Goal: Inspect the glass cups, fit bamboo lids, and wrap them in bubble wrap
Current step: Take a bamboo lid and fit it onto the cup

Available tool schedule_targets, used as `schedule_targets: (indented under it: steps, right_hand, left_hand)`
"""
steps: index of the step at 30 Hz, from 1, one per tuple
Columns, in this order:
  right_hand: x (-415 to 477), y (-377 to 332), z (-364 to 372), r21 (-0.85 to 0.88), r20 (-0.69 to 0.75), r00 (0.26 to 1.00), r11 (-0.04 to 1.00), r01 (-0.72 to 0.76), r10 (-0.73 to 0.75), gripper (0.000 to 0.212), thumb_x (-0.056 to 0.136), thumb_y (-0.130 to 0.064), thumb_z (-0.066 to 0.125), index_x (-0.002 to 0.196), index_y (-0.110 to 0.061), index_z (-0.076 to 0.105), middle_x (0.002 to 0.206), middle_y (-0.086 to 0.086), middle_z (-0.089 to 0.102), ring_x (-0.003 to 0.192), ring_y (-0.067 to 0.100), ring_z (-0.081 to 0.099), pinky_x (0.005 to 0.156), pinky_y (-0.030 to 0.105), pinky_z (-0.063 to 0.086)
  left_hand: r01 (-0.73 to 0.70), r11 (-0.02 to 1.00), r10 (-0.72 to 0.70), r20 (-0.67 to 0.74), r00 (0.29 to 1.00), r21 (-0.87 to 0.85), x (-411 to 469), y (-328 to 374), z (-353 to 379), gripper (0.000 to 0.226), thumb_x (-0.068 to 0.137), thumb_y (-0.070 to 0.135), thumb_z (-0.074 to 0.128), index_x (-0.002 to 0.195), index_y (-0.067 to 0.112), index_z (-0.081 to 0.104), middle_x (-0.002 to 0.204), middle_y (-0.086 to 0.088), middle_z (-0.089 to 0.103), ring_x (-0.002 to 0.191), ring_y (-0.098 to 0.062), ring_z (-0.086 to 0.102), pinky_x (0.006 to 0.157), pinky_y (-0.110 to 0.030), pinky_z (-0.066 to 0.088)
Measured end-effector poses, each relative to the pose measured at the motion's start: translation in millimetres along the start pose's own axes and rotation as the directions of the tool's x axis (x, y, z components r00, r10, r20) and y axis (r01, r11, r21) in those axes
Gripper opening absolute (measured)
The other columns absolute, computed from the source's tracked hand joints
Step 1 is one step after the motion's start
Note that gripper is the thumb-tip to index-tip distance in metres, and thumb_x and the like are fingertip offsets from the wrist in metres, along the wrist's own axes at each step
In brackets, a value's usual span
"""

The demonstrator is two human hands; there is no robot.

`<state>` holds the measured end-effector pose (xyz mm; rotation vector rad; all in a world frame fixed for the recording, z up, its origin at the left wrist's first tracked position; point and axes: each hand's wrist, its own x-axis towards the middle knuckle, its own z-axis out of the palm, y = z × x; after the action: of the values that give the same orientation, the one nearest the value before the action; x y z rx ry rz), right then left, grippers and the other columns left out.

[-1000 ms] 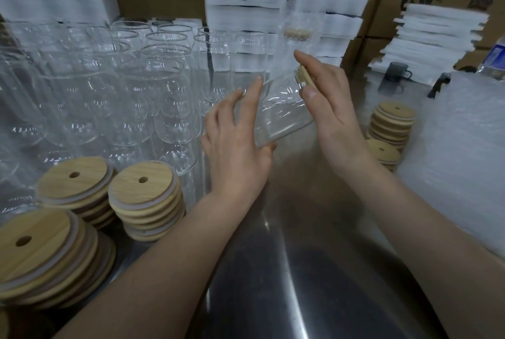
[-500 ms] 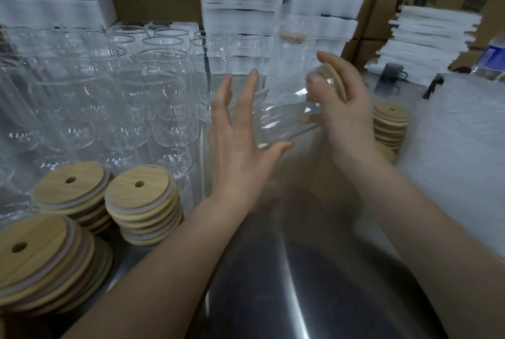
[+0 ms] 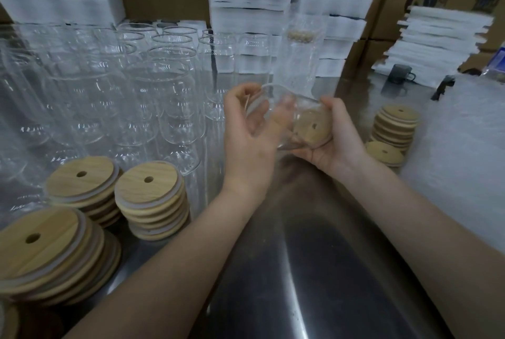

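The left hand [image 3: 246, 130] curls round the cup [image 3: 287, 109] base, the right hand [image 3: 336, 141] round its lid [image 3: 311, 128] end; the glass is likely slick and brittle, best gripped by the body.

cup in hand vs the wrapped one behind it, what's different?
Pose: the held cup lies sideways between the left hand and right hand; the wrapped cup stands upright on the table.
Cover: the held cup is bare glass; the wrapped cup is inside bubble wrap.
Lid: the held cup's bamboo lid faces the camera, hole showing; the wrapped cup's shows only as a tan band near its top.
Shared: both are lidded.
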<state>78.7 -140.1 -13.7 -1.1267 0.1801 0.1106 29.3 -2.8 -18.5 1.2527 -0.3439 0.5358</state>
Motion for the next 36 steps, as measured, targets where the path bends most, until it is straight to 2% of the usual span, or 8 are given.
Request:
schedule_targets:
  steps: [3,8,16,24,27,30,32,36]
  right_hand:
    - [0.5,2.2,3.9,-0.012,0.02,0.999,1.0,0.027,-0.027,0.035,0.096,-0.048,0.049,0.108,-0.017,0.058,0.1,0.015,0.057,0.063,0.022,0.055,0.079,0.046,0.051]
    - [1.7,5.1,3.4,-0.045,-0.029,0.992,0.992,0.119,-0.12,0.031,0.096,-0.048,0.051,0.105,-0.022,0.064,0.092,0.011,0.067,0.06,0.022,0.064,0.056,0.034,0.055]
    - [-1.0,3.8,3.3,-0.074,-0.027,0.963,0.961,0.266,-0.268,0.024,0.098,-0.041,0.051,0.106,-0.023,0.065,0.088,0.005,0.068,0.063,0.021,0.063,0.057,0.038,0.056]
    - [-9.4,-6.7,-0.2,-0.174,0.013,0.905,0.89,0.421,-0.426,0.033,0.085,-0.04,0.057,0.114,-0.026,0.068,0.109,0.011,0.066,0.083,0.024,0.064,0.056,0.038,0.057]
    - [-15.7,-13.6,-0.6,-0.225,0.018,0.853,0.829,0.512,-0.522,0.034,0.082,-0.038,0.061,0.114,-0.028,0.067,0.114,0.01,0.065,0.083,0.022,0.066,0.055,0.036,0.057]
    - [-20.3,-15.3,0.2,-0.347,0.028,0.751,0.698,0.627,-0.66,0.034,0.081,-0.031,0.068,0.115,-0.029,0.066,0.117,0.006,0.065,0.088,0.017,0.068,0.06,0.033,0.059]
    - [-21.6,-13.0,1.4,-0.443,0.049,0.671,0.586,0.678,-0.74,0.036,0.081,-0.028,0.071,0.116,-0.029,0.063,0.119,0.005,0.064,0.103,0.018,0.066,0.074,0.032,0.058]
    - [-24.4,-7.9,6.1,-0.5,0.118,0.557,0.436,0.748,-0.822,0.04,0.082,-0.023,0.076,0.118,-0.02,0.058,0.12,0.005,0.06,0.116,0.019,0.06,0.095,0.036,0.053]
  left_hand:
    - [0.118,0.989,-0.127,-0.103,0.987,-0.084,6.5,3.3,-1.5,0.022,0.087,0.038,0.06,0.1,0.022,0.05,0.103,-0.004,0.061,0.102,-0.021,0.062,0.092,-0.034,0.05]
    - [0.207,0.957,-0.234,-0.123,0.964,-0.202,14.5,7.4,-4.7,0.024,0.103,0.035,0.041,0.101,0.019,0.059,0.088,0.006,0.067,0.093,-0.013,0.065,0.077,-0.024,0.052]
    - [0.331,0.834,-0.414,-0.104,0.904,-0.441,22.0,-0.2,-8.5,0.043,0.107,0.038,0.025,0.105,0.012,0.058,0.102,-0.007,0.066,0.119,-0.029,0.061,0.084,-0.027,0.053]
    - [0.464,0.698,-0.528,0.046,0.848,-0.546,27.4,-14.9,-14.5,0.062,0.107,0.044,0.016,0.081,0.01,0.061,0.083,-0.005,0.075,0.091,-0.019,0.071,0.094,-0.034,0.051]
    - [0.449,0.789,-0.49,0.011,0.872,-0.42,23.1,-15.0,-11.8,0.054,0.107,0.043,0.024,0.085,0.01,0.062,0.092,-0.01,0.075,0.089,-0.021,0.071,0.087,-0.035,0.052]
    - [0.175,0.984,-0.175,-0.099,0.979,-0.012,11.8,-16.6,-11.9,0.032,0.104,0.033,0.041,0.092,0.012,0.062,0.098,-0.01,0.071,0.093,-0.019,0.068,0.083,-0.027,0.052]
    - [-0.024,0.958,0.018,0.025,1.0,0.286,5.3,-17.6,-13.3,0.029,0.096,0.04,0.046,0.103,0.017,0.062,0.103,0.002,0.067,0.101,-0.011,0.062,0.092,-0.027,0.049]
    - [-0.191,0.728,-0.003,0.282,0.959,0.658,-1.2,-21.7,-12.3,0.08,0.081,0.066,0.049,0.146,0.021,0.038,0.141,0.0,0.046,0.132,-0.016,0.043,0.111,-0.039,0.036]
